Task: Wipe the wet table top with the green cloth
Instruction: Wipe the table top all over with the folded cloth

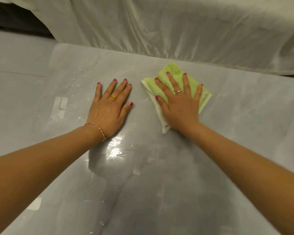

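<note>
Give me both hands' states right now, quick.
Left hand: open, flat on the table top, holding nothing.
Right hand: open, fingers spread, pressing flat on the green cloth, not gripping it.

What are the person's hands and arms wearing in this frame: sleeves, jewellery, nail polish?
Both forearms are bare, no sleeves in view. The left hand has a gold ring and a braided red-and-yellow thread bracelet at the wrist. The right hand has a thin, paler ring. All visible nails are painted pinkish red.

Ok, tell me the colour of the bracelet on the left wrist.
Braided red and yellow bracelet, seen in the head view.
</note>
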